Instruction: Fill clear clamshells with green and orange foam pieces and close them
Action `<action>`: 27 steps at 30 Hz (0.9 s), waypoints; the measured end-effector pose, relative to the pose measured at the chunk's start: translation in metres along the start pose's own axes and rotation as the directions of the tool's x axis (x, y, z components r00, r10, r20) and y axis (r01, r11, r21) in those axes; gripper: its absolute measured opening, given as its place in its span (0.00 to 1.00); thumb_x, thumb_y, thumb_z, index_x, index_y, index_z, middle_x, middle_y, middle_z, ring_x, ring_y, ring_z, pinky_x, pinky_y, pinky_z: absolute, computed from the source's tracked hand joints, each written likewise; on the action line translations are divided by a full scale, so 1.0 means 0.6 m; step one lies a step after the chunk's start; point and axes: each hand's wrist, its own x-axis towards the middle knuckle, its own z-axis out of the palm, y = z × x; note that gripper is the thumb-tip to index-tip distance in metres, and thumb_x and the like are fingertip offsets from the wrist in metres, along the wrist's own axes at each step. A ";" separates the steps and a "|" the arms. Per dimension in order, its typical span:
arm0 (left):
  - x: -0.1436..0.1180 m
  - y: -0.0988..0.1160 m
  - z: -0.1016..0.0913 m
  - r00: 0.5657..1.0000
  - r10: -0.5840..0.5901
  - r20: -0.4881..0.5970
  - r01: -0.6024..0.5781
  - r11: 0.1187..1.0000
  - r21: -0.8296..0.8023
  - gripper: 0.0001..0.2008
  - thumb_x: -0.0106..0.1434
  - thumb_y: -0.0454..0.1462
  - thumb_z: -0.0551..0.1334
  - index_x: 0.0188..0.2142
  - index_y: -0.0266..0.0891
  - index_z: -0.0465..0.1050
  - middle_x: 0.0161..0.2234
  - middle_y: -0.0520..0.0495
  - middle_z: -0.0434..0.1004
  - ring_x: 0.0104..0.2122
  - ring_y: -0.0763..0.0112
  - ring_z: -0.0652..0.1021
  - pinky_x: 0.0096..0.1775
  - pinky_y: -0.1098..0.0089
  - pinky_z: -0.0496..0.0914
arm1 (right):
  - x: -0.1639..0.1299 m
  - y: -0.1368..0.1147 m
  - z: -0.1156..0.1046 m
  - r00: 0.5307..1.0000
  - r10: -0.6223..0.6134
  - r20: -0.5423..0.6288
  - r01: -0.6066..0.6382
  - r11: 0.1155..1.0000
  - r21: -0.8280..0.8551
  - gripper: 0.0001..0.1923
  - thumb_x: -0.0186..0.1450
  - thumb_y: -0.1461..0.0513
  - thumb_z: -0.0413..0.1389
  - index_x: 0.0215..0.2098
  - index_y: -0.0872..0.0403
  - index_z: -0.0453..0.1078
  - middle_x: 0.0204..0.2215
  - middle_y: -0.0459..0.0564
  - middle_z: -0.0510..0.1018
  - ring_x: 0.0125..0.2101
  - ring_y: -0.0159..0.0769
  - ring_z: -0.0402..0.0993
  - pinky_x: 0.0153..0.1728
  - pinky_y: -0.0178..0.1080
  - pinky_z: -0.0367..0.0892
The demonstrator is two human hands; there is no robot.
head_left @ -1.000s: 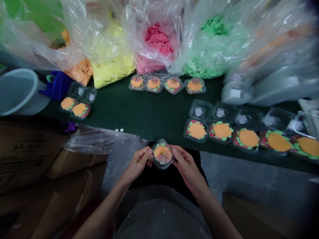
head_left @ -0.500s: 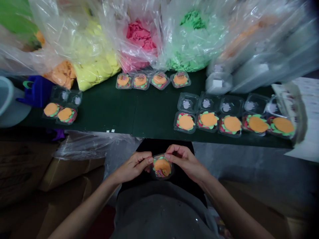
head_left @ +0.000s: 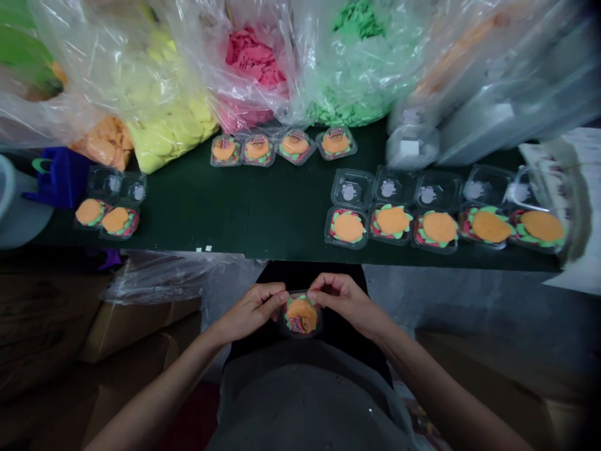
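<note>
Both my hands hold one small clear plastic clamshell box [head_left: 300, 314] in front of my lap, below the table's near edge. Inside it lies an orange foam disc on green and red layers, with a coloured label on the lid. My left hand [head_left: 251, 310] pinches its left side, thumb and fingers at the rim. My right hand [head_left: 345, 302] pinches its upper right edge from above.
A dark green table [head_left: 263, 213] carries a row of open filled clamshells [head_left: 441, 227] at right, several shut ones [head_left: 282, 145] at the back, and two open ones [head_left: 106, 219] at left. Behind stand clear bags of yellow [head_left: 169, 125], pink [head_left: 253, 62] and green [head_left: 357, 69] foam pieces. Cardboard boxes [head_left: 70, 313] sit lower left.
The clamshell and both hands have come down from the table edge toward my lap. My right hand's fingers have moved onto the box's top edge. The view has shifted slightly.
</note>
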 end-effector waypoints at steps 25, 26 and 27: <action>0.022 0.006 0.006 0.990 0.079 -0.118 -0.086 0.995 -0.049 0.21 0.73 0.49 0.55 0.29 0.38 0.65 0.27 0.52 0.66 0.29 0.73 0.68 0.34 0.71 0.63 | -0.005 0.004 -0.005 0.996 -0.008 -0.088 0.019 0.992 0.122 0.09 0.57 0.55 0.70 0.31 0.50 0.81 0.30 0.47 0.81 0.32 0.36 0.72 0.38 0.41 0.65; 0.023 0.004 0.008 0.989 0.081 -0.121 -0.089 0.994 -0.058 0.20 0.73 0.49 0.55 0.30 0.38 0.65 0.27 0.52 0.66 0.29 0.73 0.68 0.34 0.71 0.64 | -0.005 0.007 -0.004 0.994 -0.001 -0.109 0.016 0.991 0.135 0.09 0.56 0.55 0.70 0.30 0.50 0.81 0.29 0.46 0.80 0.32 0.36 0.72 0.38 0.41 0.65; 0.023 0.003 0.010 0.990 0.079 -0.121 -0.089 0.993 -0.080 0.19 0.73 0.49 0.55 0.31 0.38 0.65 0.28 0.52 0.66 0.29 0.74 0.69 0.34 0.71 0.65 | -0.004 0.009 -0.003 0.992 0.002 -0.127 0.016 0.989 0.144 0.09 0.56 0.55 0.71 0.30 0.50 0.81 0.28 0.46 0.80 0.31 0.35 0.71 0.37 0.41 0.65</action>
